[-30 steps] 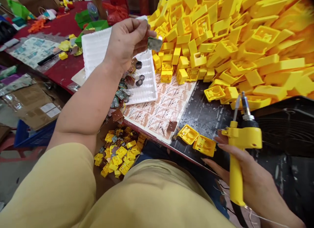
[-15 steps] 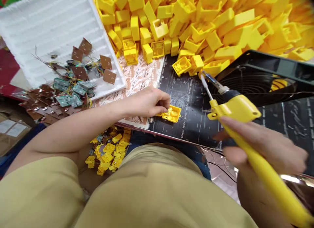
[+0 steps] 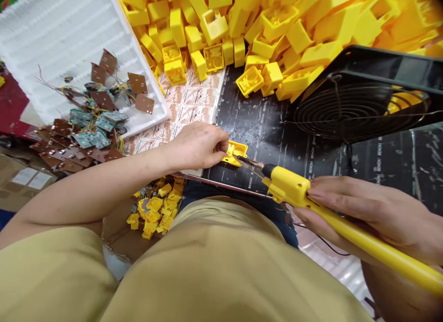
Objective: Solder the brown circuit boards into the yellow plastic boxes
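Note:
On the black part of the bench top lies a small open yellow plastic housing (image 3: 238, 149), its inside facing up. My left hand (image 3: 202, 146) is closed in a pinch at the housing's left side; its fingertips cover that end, and what they pinch is hidden. From the right, my right hand (image 3: 367, 211) grips a yellow soldering iron (image 3: 290, 186) by its long handle. A thin metal tube runs beside the iron's tip. Both point left into the housing, close to my left fingertips; whether the tip touches anything cannot be made out.
Yellow housings (image 3: 211, 26) are heaped along the back. A black fan (image 3: 346, 100) stands at the right. On the left, a white foam tray (image 3: 69, 26) carries wired circuit boards (image 3: 104, 100). Below the bench edge, a carton holds more yellow housings (image 3: 152, 211) with parts.
My right hand has brought the soldering iron down and left, from beside the fan to the housing. My left hand stays pinched at the housing. The whole view has shifted slightly.

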The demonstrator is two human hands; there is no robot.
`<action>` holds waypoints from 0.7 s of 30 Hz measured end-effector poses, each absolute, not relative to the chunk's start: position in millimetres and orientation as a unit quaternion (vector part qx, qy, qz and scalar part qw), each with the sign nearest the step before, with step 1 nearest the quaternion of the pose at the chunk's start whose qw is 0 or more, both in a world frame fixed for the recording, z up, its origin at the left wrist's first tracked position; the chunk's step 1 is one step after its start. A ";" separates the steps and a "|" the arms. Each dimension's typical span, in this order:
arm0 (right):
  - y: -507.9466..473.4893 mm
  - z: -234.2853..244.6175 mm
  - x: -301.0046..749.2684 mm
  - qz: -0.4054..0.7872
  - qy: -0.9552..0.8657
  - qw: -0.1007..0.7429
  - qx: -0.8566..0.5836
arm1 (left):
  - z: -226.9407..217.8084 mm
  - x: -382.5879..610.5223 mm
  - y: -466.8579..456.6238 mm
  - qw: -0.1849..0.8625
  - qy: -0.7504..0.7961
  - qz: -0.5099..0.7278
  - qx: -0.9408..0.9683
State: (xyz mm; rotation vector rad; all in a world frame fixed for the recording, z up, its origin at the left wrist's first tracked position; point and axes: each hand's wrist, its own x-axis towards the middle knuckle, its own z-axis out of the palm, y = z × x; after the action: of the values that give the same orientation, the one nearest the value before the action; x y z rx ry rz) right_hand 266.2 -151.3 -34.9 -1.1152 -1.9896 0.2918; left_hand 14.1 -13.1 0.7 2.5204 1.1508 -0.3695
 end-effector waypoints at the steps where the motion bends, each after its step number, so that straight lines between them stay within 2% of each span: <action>1: -149.7 -34.1 265.1 0.116 -0.801 0.403 -0.428 | 1.5 15.3 -12.9 0.165 0.406 -0.136 0.889; 5: -143.0 -26.4 261.7 0.116 -0.826 0.375 -0.405 | 4.0 19.3 -10.7 0.137 0.392 -0.153 0.897; 10: -136.2 -20.8 256.0 0.077 -0.853 0.381 -0.349 | 4.0 23.4 -7.4 0.129 0.371 -0.149 0.908; 16: -161.9 -32.8 261.0 0.053 -0.766 0.396 -0.505 | -1.3 25.5 -3.7 0.124 0.350 -0.108 0.922; 21: -170.0 -38.0 271.2 0.056 -0.757 0.394 -0.519 | -3.6 23.9 -1.3 0.131 0.344 -0.099 0.924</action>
State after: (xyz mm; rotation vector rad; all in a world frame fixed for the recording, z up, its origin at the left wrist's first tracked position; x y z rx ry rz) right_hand 271.2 -170.0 -38.0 -1.3169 -1.9201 0.1408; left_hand 23.9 -1.3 -3.6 2.6839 0.9996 -0.2861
